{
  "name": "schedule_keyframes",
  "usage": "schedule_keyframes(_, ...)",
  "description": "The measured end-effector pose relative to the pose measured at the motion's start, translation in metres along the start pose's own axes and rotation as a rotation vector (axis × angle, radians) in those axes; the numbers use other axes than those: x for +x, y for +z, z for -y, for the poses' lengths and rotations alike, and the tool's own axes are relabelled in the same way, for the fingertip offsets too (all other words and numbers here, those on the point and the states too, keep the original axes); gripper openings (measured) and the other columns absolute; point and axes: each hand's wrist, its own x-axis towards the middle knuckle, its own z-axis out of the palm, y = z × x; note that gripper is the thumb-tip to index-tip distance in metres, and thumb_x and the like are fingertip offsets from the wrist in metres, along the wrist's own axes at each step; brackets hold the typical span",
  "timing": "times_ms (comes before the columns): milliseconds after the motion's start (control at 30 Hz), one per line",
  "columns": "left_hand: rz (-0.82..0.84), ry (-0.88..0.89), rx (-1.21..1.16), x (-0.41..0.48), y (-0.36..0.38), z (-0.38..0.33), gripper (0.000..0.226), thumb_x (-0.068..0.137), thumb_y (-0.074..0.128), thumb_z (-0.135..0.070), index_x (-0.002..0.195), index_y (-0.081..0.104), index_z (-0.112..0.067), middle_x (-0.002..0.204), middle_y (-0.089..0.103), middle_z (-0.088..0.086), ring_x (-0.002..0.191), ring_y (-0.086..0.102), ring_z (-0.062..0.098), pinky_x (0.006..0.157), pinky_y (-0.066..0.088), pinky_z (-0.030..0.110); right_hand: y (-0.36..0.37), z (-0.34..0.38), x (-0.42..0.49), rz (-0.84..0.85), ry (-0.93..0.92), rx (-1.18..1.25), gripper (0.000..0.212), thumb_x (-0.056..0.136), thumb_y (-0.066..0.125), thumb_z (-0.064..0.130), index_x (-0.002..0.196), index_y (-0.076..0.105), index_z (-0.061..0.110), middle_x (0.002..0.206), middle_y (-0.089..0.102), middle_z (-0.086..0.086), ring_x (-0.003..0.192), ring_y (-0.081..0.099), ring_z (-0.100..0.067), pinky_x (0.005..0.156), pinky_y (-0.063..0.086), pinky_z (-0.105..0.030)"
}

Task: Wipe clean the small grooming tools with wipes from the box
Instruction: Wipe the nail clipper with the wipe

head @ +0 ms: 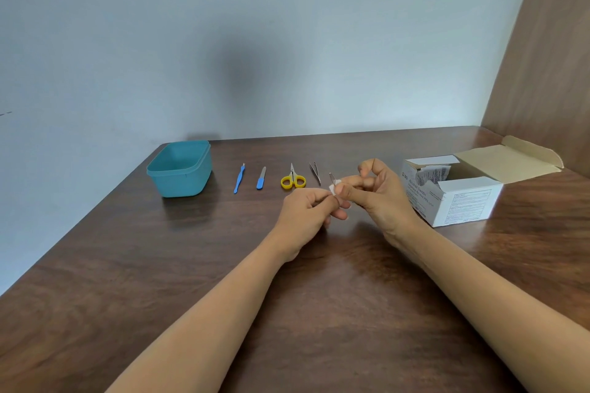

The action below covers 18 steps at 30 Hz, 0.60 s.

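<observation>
Wooden table: dark brown grain, filling the lower picture; a pale grey-blue wall stands behind it; clock directions below take the meeting hands as centre, twelve pointing away from the person.
Left hand: reaches in from seven o'clock; fingers curled together, pinching the near end of a thin metal tool.
Thin metal tool: a slim silver piece, tip pointing toward twelve; too small to tell what kind; held just above the table between both hands.
Right hand: reaches in from five o'clock; thumb and forefinger clamped on a small white wipe; the other fingers curl upward, apart from the pinch.
Wipe: folded against the tool's shaft, just above the left fingertips.
Tweezers: silver, lying flat at eleven o'clock, near the hands.
Scissors: yellow handles, at ten o'clock, blades pointing away.
Nail file: blue handle, further out at ten o'clock.
Cuticle tool: long, blue, just left of the file.
Tub: teal plastic, lidless, far out at nine o'clock.
Box: white card, at three o'clock; top flap folded back; crumpled packets show inside.
</observation>
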Motion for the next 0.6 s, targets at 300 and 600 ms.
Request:
schedule_keyframes(300,0.212,-0.061,-0.188,0.002,-0.011,-0.002,0.023,0.099,0.047,-0.012,0.1,0.07,-0.007,0.064,0.063,-0.009,0.052,0.042,0.002,0.057,0.043,0.016,-0.001,0.003,0.0,0.069,-0.09,-0.081,0.043,0.081,0.059,-0.018,0.083,0.032,0.015,0.067,0.069,-0.001,0.059,0.052,-0.023,0.057,0.052,-0.022)
schedule_keyframes(600,0.148,-0.025,-0.069,0.001,-0.008,-0.002,0.023,0.093,0.049,-0.004,0.099,0.072,-0.004,0.069,0.069,-0.005,0.055,0.046,0.003,0.062,0.044,0.018,0.003,0.007,-0.003,0.004,-0.091,-0.072,0.055,0.07,0.074,0.002,0.083,0.024,0.019,0.071,0.068,-0.019,0.057,0.039,-0.039,0.06,0.04,-0.041)
